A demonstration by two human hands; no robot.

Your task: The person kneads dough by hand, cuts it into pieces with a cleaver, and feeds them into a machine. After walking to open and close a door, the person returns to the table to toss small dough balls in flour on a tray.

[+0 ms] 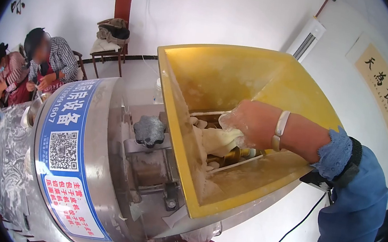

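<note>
My right hand, dusted with flour and wearing a silver bangle at the wrist, reaches down into a yellow hopper. Its fingers are closed on a pale lump of dough, which hangs from the hand towards the hopper's bottom. Brass-coloured rollers show beneath the dough, with small dough scraps around them. The fingertips are partly hidden behind the knuckles. I do not see my left hand.
A steel machine drum with a blue label stands left of the hopper, beside a dark knob. A floured table lies at far left, where several people sit. A black cable hangs at lower right.
</note>
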